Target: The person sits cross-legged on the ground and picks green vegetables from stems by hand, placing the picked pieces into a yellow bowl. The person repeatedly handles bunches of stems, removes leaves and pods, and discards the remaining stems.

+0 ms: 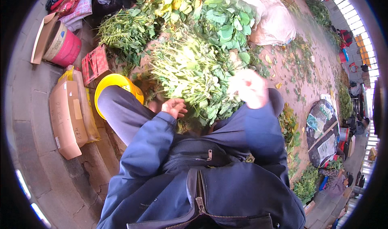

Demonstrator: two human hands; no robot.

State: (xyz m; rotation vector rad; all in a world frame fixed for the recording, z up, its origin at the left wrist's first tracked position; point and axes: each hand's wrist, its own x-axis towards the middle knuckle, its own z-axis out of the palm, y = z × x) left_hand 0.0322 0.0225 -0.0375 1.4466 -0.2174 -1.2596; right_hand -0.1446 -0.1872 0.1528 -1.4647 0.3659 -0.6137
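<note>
Between my knees lies a pile of podded green plants [189, 70], probably soybean, with pale stems and pods towards me. At its near left edge is my left hand [175, 107], fingers loosely curled and apart, with nothing visible in them. My right hand [250, 88] is raised at the right side of the pile, beside its leaves. It is blurred and overexposed, so whether it holds anything is hidden. By my left knee stands a yellow bucket [133, 88], partly covered by the leg, with some pale green bits inside.
More plant bundles [127, 30] and large leaves [227, 23] lie ahead, next to a white sack [274, 20]. To the left are a red crate [94, 62], a cardboard box [65, 114] and a pink-and-white bucket [65, 44]. Fallen leaves litter the floor [306, 80]; another person [336, 183] is far right.
</note>
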